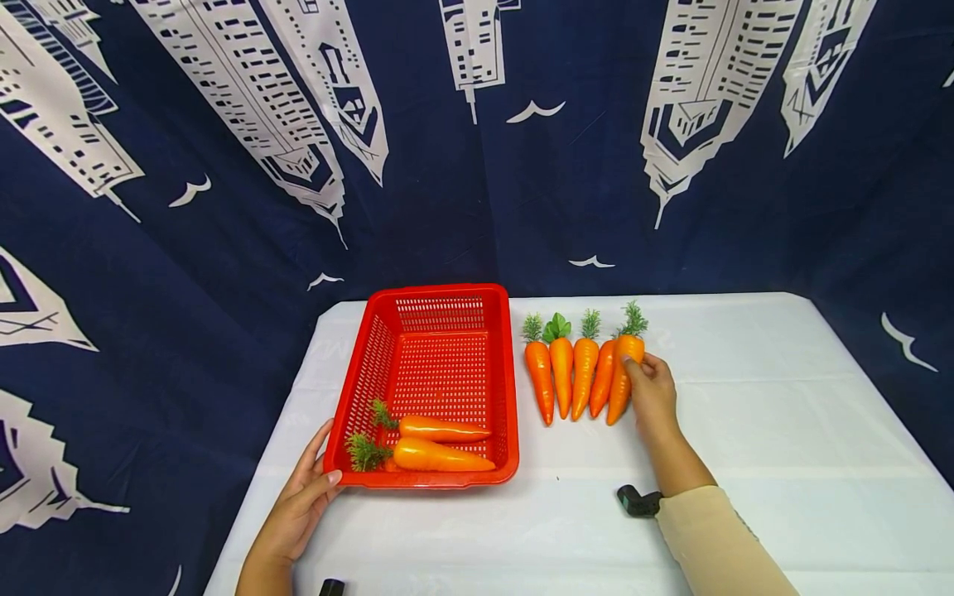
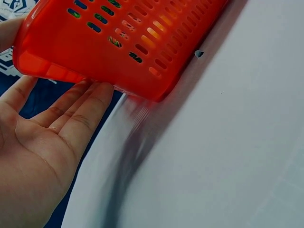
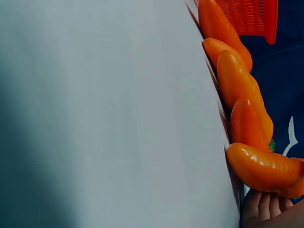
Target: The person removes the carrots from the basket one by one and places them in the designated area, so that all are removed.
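A red plastic basket [image 1: 503, 389] stands on the left part of the table. My left hand [image 1: 298, 501] holds its near left corner, thumb over the rim and fingers along the outer wall; in the left wrist view the fingertips touch the basket's wall [image 2: 61, 57] from below. Inside, glossy artificial carrots [image 1: 443, 454] with green tops lie crosswise at the near end. On the right, my right hand [image 1: 656, 393] grips the rightmost carrot [image 1: 620, 393] of a row, thumb on top and fingers at its right side. In the right wrist view, fingers [image 3: 266, 206] show beside that carrot [image 3: 261, 166].
Several more carrots [image 1: 561, 377] lie side by side between the basket and my right hand, tops pointing away. A white cloth covers the table [image 1: 782, 439]. Behind it hangs a dark blue curtain [image 1: 484, 207] printed with white buildings and birds. A black device [image 1: 638, 502] sits by the right wrist.
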Tool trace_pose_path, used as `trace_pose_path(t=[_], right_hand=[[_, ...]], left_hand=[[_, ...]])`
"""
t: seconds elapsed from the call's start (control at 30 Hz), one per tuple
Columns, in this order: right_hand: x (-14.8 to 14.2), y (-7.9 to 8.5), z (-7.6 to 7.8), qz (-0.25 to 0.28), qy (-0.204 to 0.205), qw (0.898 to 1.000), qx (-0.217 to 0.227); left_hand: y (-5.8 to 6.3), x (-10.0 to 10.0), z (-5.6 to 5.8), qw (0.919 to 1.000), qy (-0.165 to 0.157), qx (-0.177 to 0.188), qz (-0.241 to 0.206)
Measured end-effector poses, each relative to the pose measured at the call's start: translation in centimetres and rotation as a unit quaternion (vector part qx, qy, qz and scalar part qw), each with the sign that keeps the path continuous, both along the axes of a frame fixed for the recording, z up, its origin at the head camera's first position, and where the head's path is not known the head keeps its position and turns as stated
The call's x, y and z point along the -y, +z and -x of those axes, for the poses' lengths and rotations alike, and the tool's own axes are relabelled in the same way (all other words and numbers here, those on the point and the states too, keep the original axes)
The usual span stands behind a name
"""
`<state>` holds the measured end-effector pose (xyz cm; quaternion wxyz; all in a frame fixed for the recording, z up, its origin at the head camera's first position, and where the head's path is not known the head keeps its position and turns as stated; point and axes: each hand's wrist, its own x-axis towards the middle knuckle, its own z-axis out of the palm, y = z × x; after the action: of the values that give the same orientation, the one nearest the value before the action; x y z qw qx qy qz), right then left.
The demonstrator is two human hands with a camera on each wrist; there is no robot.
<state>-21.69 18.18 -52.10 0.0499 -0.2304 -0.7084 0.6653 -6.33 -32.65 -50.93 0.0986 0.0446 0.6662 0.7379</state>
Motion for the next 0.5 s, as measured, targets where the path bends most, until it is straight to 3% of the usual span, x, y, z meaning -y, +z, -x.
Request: trace_pose_path(t=[0.5], right_hand=[[-1.1, 0.7, -0.1, -0.035, 0.026, 0.998, 0.037]], left_hand=[[0.0, 0.0, 0.0, 1.0000, 0.004, -0.001, 0.003]])
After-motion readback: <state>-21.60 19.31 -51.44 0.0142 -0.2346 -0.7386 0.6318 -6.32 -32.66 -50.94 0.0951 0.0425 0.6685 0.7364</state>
